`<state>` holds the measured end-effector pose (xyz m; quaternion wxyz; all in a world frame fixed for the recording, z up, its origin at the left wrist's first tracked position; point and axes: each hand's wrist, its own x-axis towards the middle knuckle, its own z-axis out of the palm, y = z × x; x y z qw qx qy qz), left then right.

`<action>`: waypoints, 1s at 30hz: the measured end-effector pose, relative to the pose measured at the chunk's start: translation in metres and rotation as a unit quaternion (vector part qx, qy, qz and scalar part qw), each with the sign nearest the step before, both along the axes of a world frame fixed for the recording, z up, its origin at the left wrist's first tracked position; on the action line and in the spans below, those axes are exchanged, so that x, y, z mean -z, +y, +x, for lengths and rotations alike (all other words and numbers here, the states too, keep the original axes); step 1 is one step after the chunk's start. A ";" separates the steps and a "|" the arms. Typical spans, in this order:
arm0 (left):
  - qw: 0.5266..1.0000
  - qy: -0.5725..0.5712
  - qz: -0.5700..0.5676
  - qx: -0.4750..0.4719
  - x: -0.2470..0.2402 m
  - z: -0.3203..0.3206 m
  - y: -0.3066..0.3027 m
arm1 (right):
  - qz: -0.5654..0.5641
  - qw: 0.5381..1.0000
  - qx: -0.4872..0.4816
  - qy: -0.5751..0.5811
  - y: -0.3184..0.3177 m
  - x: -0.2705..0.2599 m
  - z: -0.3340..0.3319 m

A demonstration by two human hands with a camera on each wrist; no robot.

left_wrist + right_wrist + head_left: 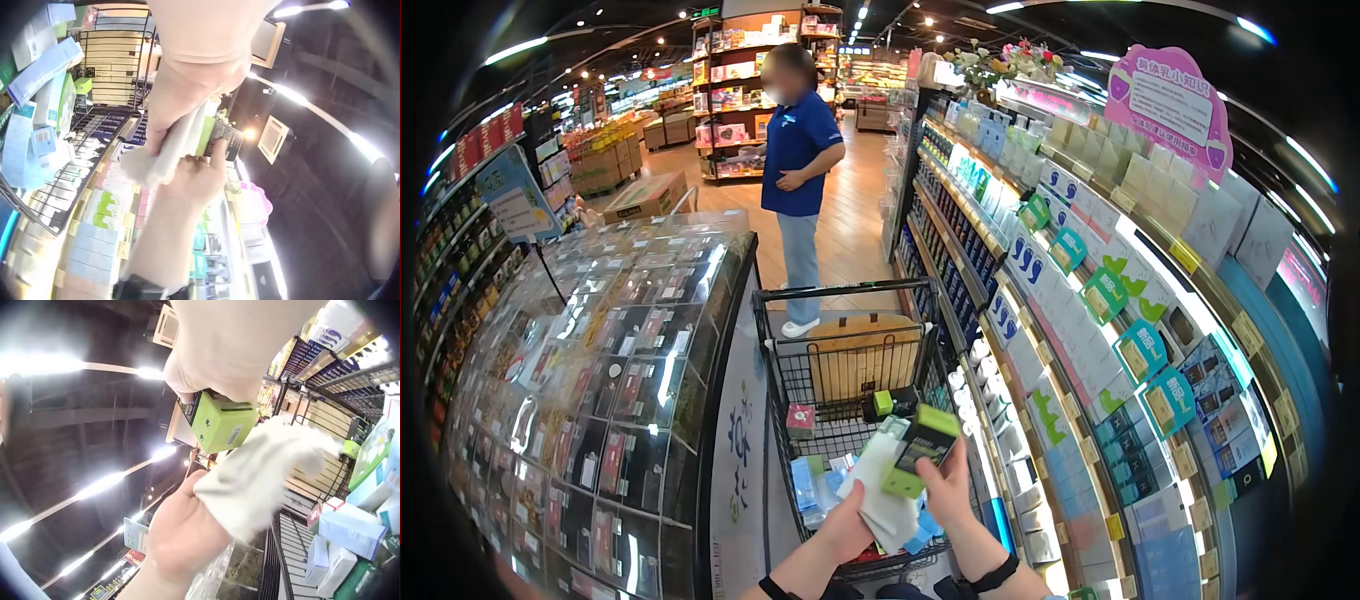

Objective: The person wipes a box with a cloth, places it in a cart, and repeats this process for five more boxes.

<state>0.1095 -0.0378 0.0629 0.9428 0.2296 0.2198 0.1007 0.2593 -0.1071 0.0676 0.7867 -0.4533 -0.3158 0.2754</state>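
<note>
My left hand [845, 525] grips a folded white cloth [878, 500] above the shopping cart [845, 290]. Close beside it, my right hand [948, 490] holds a small green and black box [932, 432], thumb on its dark face. In the right wrist view the bright green end of the box [225, 428] faces the camera, and the cloth [256, 478] hangs just below it. The left wrist view has the cloth [178, 147] bunched between fingers and thumb. Blue and white cartons [350, 531] lie in the cart under both hands.
A shelf of boxed goods [1105, 290] runs along the right. On the left stands a case of clear bulk bins [630, 370]. Beyond the cart a person in a blue shirt [800, 150] stands in the aisle. A brown bag [865, 360] sits at the cart's far end.
</note>
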 end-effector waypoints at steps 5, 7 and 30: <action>0.991 -0.094 -0.092 -0.026 0.000 -0.016 0.029 | -0.064 0.996 -0.044 -0.035 -0.001 0.011 -0.026; 0.991 -0.080 -0.100 -0.044 0.001 -0.021 0.038 | -0.084 0.993 -0.042 -0.075 -0.001 0.017 -0.029; 0.862 -0.009 0.503 0.061 0.023 -0.038 0.051 | -0.200 0.934 0.014 0.295 0.020 0.034 -0.070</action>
